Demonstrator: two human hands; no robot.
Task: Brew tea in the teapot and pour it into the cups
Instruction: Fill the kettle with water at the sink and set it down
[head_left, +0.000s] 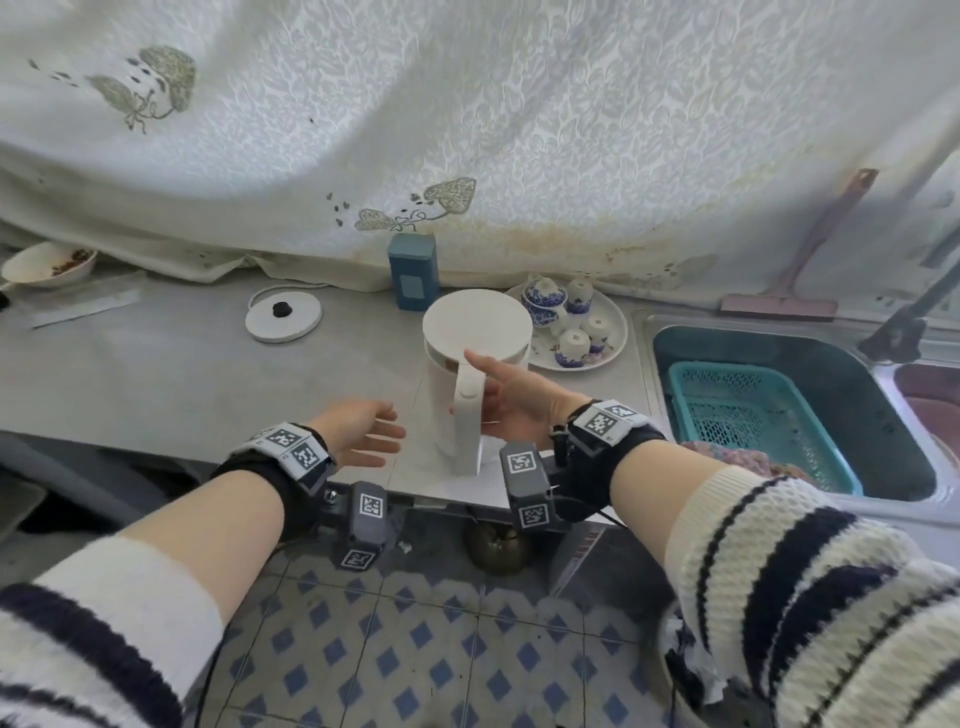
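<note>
Fingers of our right hand (511, 402) curl around the kettle (475, 364) handle; our left hand (358, 431) hovers spread wide beside it.

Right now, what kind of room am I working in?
Most likely a home kitchen: a grey countertop with a white electric kettle off its base, a sink holding a teal basket, and a blue-and-white tea set on a plate.

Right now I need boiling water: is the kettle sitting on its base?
Off. The white kettle stands on the bare counter, apart from its round base, which lies uncovered to the left.
</note>
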